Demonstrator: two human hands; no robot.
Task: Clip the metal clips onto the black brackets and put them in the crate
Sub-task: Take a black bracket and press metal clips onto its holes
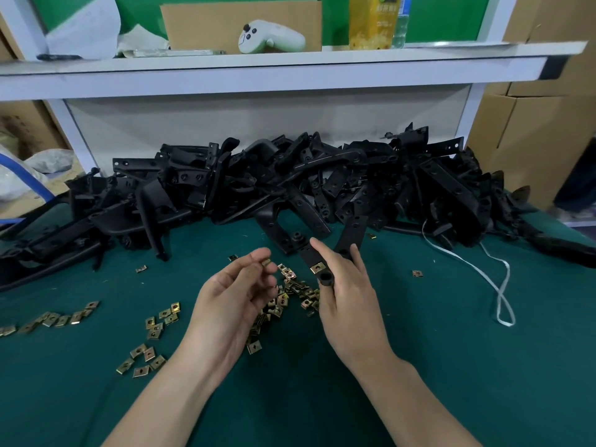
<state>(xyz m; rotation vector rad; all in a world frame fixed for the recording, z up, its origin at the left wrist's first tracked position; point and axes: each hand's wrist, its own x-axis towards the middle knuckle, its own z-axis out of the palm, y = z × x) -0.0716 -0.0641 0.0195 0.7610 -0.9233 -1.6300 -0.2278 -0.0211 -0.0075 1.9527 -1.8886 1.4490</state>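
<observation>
Left hand (pixel 232 291) pinches a metal clip (pixel 266 261), right hand (pixel 348 291) grips a black bracket (pixel 306 251) mid-frame. Clipping step: I'd next align them squarely.

Dark green table cover (pixel 419 366), lying flat across the work area
White shelf (pixel 290 64) above, spanning the full width
On the shelf, left to right: crumpled white sheet (pixel 84 24); cardboard panel (pixel 209 24), upright against the green back wall; white game controller (pixel 271 37), just in front of the panel; yellow bottle (pixel 371 21); clear bottle (pixel 401 27), just beside the yellow one
Stacked cardboard boxes (pixel 532 124), far right
White strap (pixel 504 323), looped on the cover, right side
Blue hose (pixel 29 179), left edge
</observation>
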